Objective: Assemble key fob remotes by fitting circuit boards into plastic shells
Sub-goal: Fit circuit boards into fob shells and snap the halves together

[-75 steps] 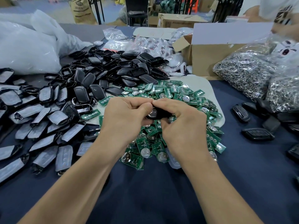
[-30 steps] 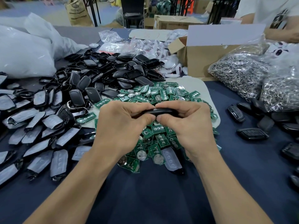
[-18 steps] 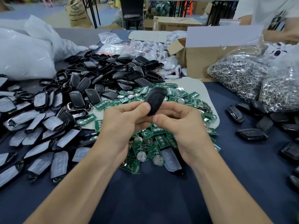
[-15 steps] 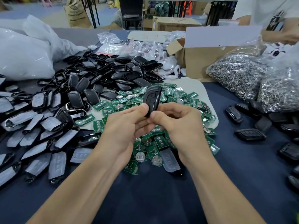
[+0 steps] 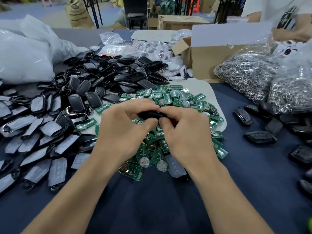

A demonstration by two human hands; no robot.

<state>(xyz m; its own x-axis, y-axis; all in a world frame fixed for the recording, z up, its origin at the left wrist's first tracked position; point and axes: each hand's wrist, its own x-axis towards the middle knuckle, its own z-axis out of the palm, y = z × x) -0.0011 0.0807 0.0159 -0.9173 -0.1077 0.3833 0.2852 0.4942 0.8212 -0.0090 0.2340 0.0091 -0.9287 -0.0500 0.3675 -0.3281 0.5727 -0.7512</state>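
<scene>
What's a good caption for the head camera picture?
The left hand and right hand grip a black key fob over green circuit boards.

A: Both forearms angle in from below, wrists close together, left hand point(image 5: 123, 130) meeting right hand point(image 5: 184, 132) at centre.
B: And the fingers point(image 5: 135, 107) curl on both, thumbs underneath, pinching one black fob point(image 5: 152, 114) between them.
</scene>
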